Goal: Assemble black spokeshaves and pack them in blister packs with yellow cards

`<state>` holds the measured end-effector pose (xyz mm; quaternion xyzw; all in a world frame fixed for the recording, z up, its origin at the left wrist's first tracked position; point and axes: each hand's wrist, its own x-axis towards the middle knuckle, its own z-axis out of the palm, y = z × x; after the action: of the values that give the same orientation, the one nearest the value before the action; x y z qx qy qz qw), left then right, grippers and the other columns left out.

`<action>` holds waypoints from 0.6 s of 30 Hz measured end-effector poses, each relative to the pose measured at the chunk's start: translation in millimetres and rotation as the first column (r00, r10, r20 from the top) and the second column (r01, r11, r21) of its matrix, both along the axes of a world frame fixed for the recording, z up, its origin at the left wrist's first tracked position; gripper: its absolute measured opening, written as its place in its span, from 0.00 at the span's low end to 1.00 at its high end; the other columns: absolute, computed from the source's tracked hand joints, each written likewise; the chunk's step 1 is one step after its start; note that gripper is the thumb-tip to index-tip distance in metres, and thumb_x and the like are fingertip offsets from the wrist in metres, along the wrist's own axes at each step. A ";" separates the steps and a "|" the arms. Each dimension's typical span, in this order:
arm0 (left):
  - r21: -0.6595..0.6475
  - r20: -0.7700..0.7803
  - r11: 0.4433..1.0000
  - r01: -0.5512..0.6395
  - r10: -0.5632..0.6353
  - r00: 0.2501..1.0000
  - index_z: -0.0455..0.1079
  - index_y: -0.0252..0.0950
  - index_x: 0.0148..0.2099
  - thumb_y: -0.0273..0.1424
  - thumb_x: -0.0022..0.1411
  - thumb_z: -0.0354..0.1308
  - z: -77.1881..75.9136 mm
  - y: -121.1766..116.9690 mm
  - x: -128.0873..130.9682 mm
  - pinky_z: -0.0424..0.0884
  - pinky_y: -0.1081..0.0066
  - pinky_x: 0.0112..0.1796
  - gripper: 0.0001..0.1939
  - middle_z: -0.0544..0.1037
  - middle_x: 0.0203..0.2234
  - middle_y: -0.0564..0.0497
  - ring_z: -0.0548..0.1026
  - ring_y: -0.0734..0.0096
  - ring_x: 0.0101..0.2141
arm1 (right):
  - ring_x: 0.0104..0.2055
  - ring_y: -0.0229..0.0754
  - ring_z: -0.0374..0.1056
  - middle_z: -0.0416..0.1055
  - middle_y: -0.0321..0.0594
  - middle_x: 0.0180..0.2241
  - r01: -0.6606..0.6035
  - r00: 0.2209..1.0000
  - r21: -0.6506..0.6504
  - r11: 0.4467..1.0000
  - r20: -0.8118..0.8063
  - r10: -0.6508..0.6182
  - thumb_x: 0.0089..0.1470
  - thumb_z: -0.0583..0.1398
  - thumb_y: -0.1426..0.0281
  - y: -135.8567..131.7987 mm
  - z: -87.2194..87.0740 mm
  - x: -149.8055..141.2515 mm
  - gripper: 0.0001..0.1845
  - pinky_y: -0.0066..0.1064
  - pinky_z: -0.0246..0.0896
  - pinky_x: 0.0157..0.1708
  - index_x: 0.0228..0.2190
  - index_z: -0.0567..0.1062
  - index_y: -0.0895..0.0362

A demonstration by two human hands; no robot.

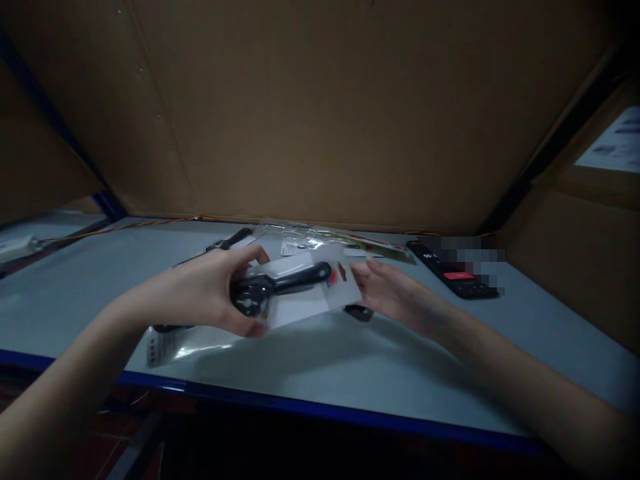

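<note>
Holding the black wrench [300, 280] in your closed left hand [205, 293], you could drop it if it slips on the slippery plastic bag [345, 293], since your right hand [395, 293] stays empty, fingers spread.

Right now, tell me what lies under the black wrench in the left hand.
A clear plastic bag with a white sheet inside lies under the black wrench in the left hand. Whatever is directly beneath the wrench head is hidden by the wrench and the hand.
</note>
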<state>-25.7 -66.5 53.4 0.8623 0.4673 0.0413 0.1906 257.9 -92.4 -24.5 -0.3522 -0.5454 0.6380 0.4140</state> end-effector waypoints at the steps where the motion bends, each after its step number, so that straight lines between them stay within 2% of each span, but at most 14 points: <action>1: 0.003 -0.019 0.999 0.047 -0.047 0.999 0.63 0.39 0.52 0.49 0.38 0.66 -1.6 -1.2 8.8 0.61 0.71 0.31 0.38 0.75 0.34 0.53 0.72 0.63 0.33 | 0.43 0.42 0.69 0.74 0.45 0.41 0.002 1.000 -0.029 1.000 -0.021 -0.003 0.52 0.58 0.53 -1.5 0.2 -0.1 0.20 0.35 0.64 0.42 0.38 0.75 0.56; 4: 0.017 -0.024 0.994 0.107 -0.106 0.994 0.62 0.40 0.52 0.49 0.38 0.66 -6.5 0.0 24.1 0.58 0.72 0.29 0.39 0.74 0.33 0.53 0.71 0.65 0.31 | 0.30 0.36 0.67 0.73 0.38 0.30 0.100 0.995 -0.064 0.993 0.009 -0.100 0.48 0.64 0.61 -3.0 1.0 2.0 0.11 0.28 0.62 0.31 0.29 0.75 0.56; 6: -0.008 -0.010 0.994 0.113 -0.113 0.994 0.62 0.40 0.51 0.49 0.38 0.66 -8.9 2.6 26.7 0.58 0.72 0.28 0.39 0.74 0.32 0.53 0.70 0.66 0.31 | 0.26 0.34 0.64 0.71 0.36 0.27 0.157 0.987 -0.057 0.986 0.035 -0.155 0.46 0.65 0.63 -1.9 2.7 4.1 0.10 0.26 0.59 0.27 0.27 0.75 0.57; 10: -0.117 0.052 0.982 0.147 -0.142 0.989 0.64 0.39 0.49 0.45 0.38 0.67 -12.4 10.0 25.0 0.61 0.71 0.31 0.35 0.75 0.28 0.55 0.71 0.67 0.29 | 0.27 0.36 0.66 0.73 0.39 0.30 0.204 0.978 -0.061 0.977 0.060 -0.200 0.44 0.66 0.65 0.6 7.4 7.6 0.10 0.29 0.61 0.28 0.30 0.77 0.57; 13: -0.268 0.163 0.947 0.179 -0.138 0.977 0.63 0.38 0.51 0.41 0.39 0.67 -15.7 18.8 23.3 0.63 0.70 0.32 0.35 0.75 0.29 0.55 0.73 0.67 0.30 | 0.30 0.38 0.68 0.74 0.40 0.31 0.250 0.968 -0.095 0.964 0.047 -0.246 0.41 0.67 0.67 1.7 8.0 9.7 0.11 0.30 0.64 0.31 0.29 0.77 0.58; 15: -0.434 0.273 0.858 0.273 -0.164 0.948 0.60 0.38 0.51 0.37 0.40 0.68 -19.2 24.6 23.4 0.66 0.69 0.34 0.35 0.76 0.33 0.53 0.74 0.64 0.34 | 0.31 0.38 0.69 0.75 0.40 0.32 0.289 0.957 -0.125 0.949 0.020 -0.289 0.41 0.67 0.68 2.7 6.4 11.1 0.11 0.31 0.66 0.34 0.29 0.77 0.58; 16: -0.511 0.352 0.785 0.350 -0.181 0.919 0.59 0.38 0.51 0.34 0.41 0.68 -21.6 26.8 24.1 0.68 0.68 0.36 0.35 0.76 0.38 0.50 0.75 0.62 0.37 | 0.32 0.38 0.70 0.75 0.40 0.32 0.311 0.950 -0.133 0.941 0.000 -0.313 0.40 0.68 0.68 3.4 5.5 11.8 0.11 0.32 0.66 0.35 0.29 0.77 0.58; 18: -0.614 0.516 0.605 0.507 -0.178 0.838 0.56 0.40 0.50 0.29 0.43 0.68 -28.1 28.6 27.3 0.69 0.65 0.41 0.34 0.74 0.47 0.46 0.74 0.59 0.44 | 0.33 0.39 0.70 0.75 0.39 0.32 0.365 0.926 -0.135 0.921 -0.049 -0.374 0.39 0.69 0.68 4.9 4.2 13.1 0.12 0.32 0.68 0.36 0.30 0.76 0.58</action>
<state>1.5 -37.9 25.3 0.7590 0.2153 -0.0096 0.6144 271.0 -87.5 -20.3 -0.4501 -0.4131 0.5935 0.5239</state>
